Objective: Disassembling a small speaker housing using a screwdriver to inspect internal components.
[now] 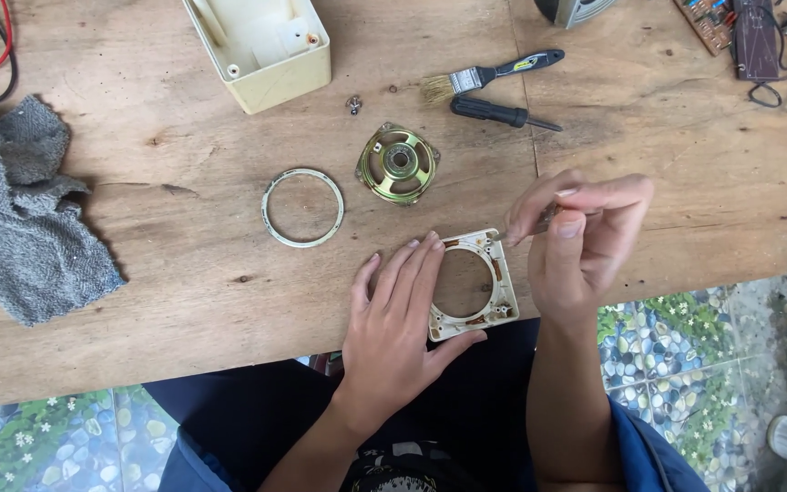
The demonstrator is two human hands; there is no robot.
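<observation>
My left hand lies flat, pinning the square white speaker frame at the worktop's near edge; my right hand pinches a thin tool, tip at the frame's far-right corner.

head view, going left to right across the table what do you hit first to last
grey cloth → thin metal ring → left hand pressing the white square frame → right hand pinching a small tool at the frame's corner → circuit board
</observation>
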